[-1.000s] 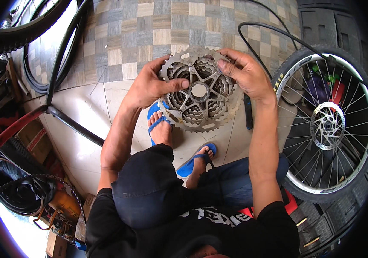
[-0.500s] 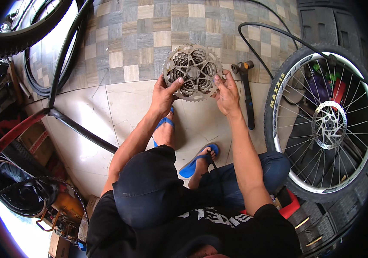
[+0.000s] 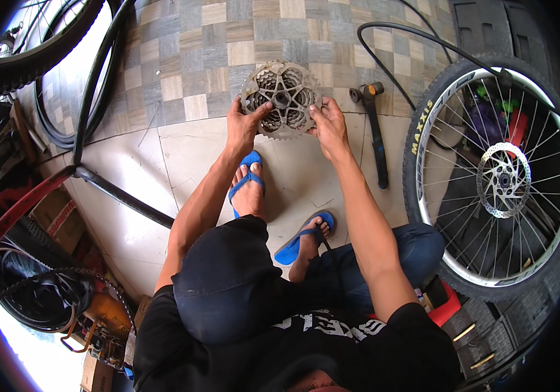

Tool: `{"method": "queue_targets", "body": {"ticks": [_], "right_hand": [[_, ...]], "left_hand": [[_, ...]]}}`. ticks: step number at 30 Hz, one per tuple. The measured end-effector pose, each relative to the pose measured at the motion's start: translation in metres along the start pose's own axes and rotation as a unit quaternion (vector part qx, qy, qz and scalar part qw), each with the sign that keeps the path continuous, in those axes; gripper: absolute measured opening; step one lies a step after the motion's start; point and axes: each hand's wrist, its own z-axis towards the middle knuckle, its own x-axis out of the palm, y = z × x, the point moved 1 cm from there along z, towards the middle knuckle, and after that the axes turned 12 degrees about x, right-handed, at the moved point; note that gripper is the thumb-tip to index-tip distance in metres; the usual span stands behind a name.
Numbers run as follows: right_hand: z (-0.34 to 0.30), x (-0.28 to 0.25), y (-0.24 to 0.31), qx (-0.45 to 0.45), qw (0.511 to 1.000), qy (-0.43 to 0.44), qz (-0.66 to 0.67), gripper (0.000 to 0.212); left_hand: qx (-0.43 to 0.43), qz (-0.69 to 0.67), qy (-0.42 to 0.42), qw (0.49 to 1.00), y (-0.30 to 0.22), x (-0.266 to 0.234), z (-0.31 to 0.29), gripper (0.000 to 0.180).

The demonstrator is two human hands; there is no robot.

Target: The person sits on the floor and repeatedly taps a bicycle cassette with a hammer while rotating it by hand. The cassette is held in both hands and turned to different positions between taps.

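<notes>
Head view: left hand (image 3: 244, 127) and right hand (image 3: 329, 127) each clamped on an edge of the cassette (image 3: 281, 99), held out over the tiled floor (image 3: 182, 59) — looks heavy, rigid steel, sharp greasy teeth; safest gripped at opposite rims — hammer (image 3: 373, 127) just right

The single head view looks steeply down from above the person's own cap (image 3: 231, 281) and shoulders, facing forward over the knees to the tiled floor (image 3: 182, 65); the fisheye bends edges toward a dark rim. It sits close to the body, while the bicycle wheel (image 3: 499, 176) at right lies farther off.
</notes>
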Motion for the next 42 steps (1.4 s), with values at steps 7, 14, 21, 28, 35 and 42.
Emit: {"method": "queue_targets", "body": {"ticks": [7,14,21,28,35,42], "right_hand": [[0.012,-0.004,-0.016,0.011,1.000,0.000,-0.010,0.031],[0.015,-0.004,-0.017,0.010,0.999,-0.009,-0.038,0.034],[0.017,-0.005,-0.021,0.008,0.999,-0.012,-0.052,0.039],[0.023,-0.016,-0.026,-0.008,0.994,-0.039,-0.104,0.042],[0.017,-0.062,-0.010,-0.122,0.956,-0.149,-0.223,0.048],[0.002,-0.120,-0.008,-0.255,0.755,-0.373,-0.475,0.052]], "left_hand": [[-0.005,0.013,-0.005,1.000,0.010,-0.004,0.004,0.053],[0.001,0.008,-0.003,1.000,0.019,-0.007,0.007,0.054],[0.012,0.022,0.002,1.000,0.028,-0.010,0.008,0.054],[0.001,0.049,-0.004,0.999,0.027,-0.010,0.008,0.053],[0.009,0.024,-0.004,1.000,0.026,-0.007,0.009,0.054],[0.015,0.036,-0.005,0.999,0.028,-0.007,0.013,0.053]]}}
